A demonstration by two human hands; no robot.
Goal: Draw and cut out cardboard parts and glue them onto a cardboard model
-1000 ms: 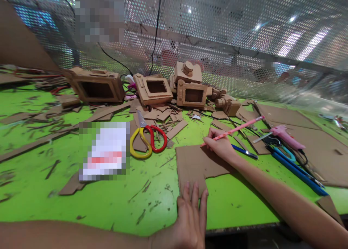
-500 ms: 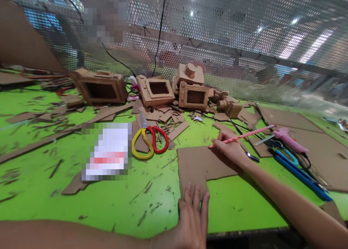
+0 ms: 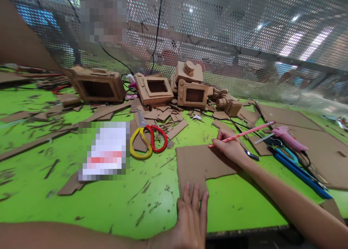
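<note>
"Where does your cardboard piece (image 3: 191, 162) lie?"
"On the green tabletop (image 3: 108, 209), right of the scissors (image 3: 142, 125). The fingers of your left hand (image 3: 190, 214) rest outstretched on its near end."
"And your right hand (image 3: 231, 149)?"
"Fingers gripping a pink pencil (image 3: 248, 130), tip at the piece's far edge."

Place: craft workshop; green worktable (image 3: 231, 207); cardboard offcuts (image 3: 178, 129); cardboard camera models (image 3: 185, 73); scissors (image 3: 142, 124); pink glue gun (image 3: 289, 137)

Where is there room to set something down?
The clearest patch of green table lies between the left hand, the cardboard piece and right forearm. Another, flecked with scraps, lies between scissors and left forearm. It's crowded around the cardboard cameras and glue gun.
</note>
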